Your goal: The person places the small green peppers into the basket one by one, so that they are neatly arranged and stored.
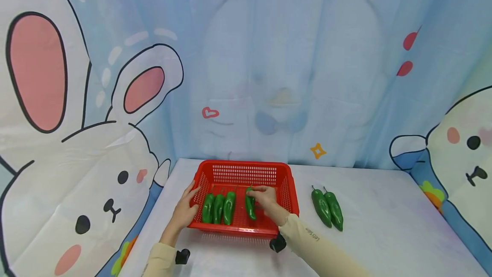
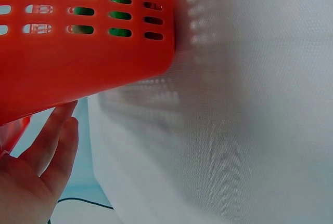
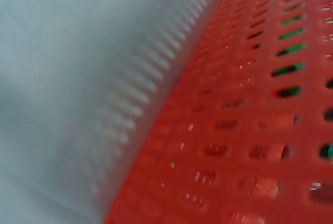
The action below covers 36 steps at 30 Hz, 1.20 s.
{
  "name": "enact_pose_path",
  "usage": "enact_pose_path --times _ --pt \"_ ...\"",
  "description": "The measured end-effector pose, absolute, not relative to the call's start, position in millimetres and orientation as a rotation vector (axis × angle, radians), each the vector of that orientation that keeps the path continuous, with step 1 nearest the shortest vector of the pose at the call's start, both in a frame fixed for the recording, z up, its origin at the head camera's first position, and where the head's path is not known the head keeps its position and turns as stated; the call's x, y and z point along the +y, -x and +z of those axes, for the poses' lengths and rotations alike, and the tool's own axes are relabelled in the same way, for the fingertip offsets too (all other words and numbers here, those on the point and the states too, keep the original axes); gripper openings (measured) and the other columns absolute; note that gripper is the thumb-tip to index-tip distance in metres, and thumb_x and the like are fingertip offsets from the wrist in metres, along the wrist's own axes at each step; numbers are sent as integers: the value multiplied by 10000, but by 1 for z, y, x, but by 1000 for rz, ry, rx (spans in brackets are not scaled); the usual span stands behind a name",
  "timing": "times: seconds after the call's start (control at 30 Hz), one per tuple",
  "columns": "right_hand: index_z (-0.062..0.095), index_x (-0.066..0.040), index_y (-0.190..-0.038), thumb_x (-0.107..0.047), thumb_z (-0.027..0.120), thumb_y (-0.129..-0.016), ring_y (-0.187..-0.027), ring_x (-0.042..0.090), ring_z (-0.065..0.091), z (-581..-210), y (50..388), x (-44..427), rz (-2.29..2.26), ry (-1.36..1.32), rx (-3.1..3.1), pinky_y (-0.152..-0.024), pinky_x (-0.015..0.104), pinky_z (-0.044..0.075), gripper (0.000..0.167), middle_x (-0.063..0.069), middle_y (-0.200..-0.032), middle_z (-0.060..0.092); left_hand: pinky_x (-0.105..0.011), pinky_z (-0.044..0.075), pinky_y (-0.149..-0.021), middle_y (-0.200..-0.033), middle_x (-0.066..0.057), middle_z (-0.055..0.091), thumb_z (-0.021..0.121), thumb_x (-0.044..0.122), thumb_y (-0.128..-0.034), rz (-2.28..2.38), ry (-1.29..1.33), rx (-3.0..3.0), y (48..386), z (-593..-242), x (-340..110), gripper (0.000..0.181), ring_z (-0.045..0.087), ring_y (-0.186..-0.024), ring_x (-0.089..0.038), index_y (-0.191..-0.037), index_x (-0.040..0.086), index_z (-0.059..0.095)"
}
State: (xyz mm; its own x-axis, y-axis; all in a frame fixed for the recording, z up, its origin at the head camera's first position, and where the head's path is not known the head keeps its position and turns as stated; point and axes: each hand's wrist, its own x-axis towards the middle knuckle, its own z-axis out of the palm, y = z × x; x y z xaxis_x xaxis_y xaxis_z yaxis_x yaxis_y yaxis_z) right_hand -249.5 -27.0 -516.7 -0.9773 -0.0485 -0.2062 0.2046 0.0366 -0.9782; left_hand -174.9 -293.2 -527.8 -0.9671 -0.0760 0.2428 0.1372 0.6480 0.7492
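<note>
A red plastic basket (image 1: 246,230) with slotted walls stands on the white table. Three green peppers (image 1: 218,208) lie side by side in its left part. Right of them, the right hand (image 1: 266,198) pinches another green pepper (image 1: 250,204) near its stem end, inside the basket. The left hand (image 1: 185,210) rests on the basket's left rim, fingers extended; in the left wrist view the fingers (image 2: 62,146) lie along the red wall (image 2: 93,73). The right wrist view shows the slotted wall (image 3: 208,146) with green behind some slots, and no hand.
Two more green peppers (image 1: 327,208) lie together on the white table (image 1: 376,208), right of the basket. A blue curtain with printed cartoon animals (image 1: 250,54) hangs behind the table. A dark cable (image 2: 86,200) shows beyond the table edge in the left wrist view.
</note>
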Motion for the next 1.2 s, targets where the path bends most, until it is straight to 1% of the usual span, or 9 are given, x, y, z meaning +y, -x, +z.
enact_pose_path --times 0.1,0.3,0.47,0.67,0.9,1.03,1.2 --pt "648 96 -1138 -59 739 -836 -733 164 658 -520 248 -31 -2047 -164 2130 -697 431 588 352 180 -972 664 -607 348 -1053 -1599 -146 268 525 -80 -823 -1215 48 -2615 175 -528 -294 603 274 -1434 -409 -1422 -28 489" --pt "617 128 -1159 -40 732 -834 -776 222 701 -528 245 -38 -2047 -144 2157 -678 405 591 384 252 -1033 647 -591 328 -1077 -1615 -125 239 523 -67 -841 -1242 44 -2625 176 -527 -294 604 244 -1453 -380 -1440 -16 471" --pt "609 134 -1155 -17 734 -823 -775 234 690 -534 243 -46 -2045 -151 2186 -676 396 585 385 275 -1057 625 -595 335 -1070 -1612 -132 244 521 -71 -836 -1237 48 -2626 176 -528 -294 606 253 -1448 -387 -1438 -25 470" --pt "619 120 -1143 2 760 -793 -808 282 674 -535 241 -56 -1970 -201 2275 -698 423 574 396 259 -1044 616 -593 326 -1077 -1611 -136 242 518 -77 -838 -1240 59 -2621 176 -528 -295 602 245 -1451 -387 -1437 -31 468" --pt "654 84 -1132 -35 812 -750 -796 289 676 -534 240 -61 -1815 -206 2422 -650 403 562 431 201 -971 652 -584 334 -1071 -1596 -164 266 524 -105 -815 -1210 95 -2599 175 -528 -294 604 265 -1438 -401 -1415 -52 483" --pt "659 68 -1143 -47 819 -754 -829 304 671 -535 241 -61 -1786 -193 2447 -655 418 563 436 195 -988 652 -587 334 -1070 -1598 -157 265 528 -102 -823 -1211 89 -2611 176 -529 -293 598 264 -1440 -398 -1417 -44 485" --pt "668 71 -1138 -40 823 -747 -877 337 663 -537 242 -62 -1789 -160 2460 -675 428 566 435 217 -1035 642 -588 333 -1071 -1598 -154 268 532 -102 -823 -1214 77 -2609 176 -529 -294 598 268 -1440 -396 -1416 -38 490"
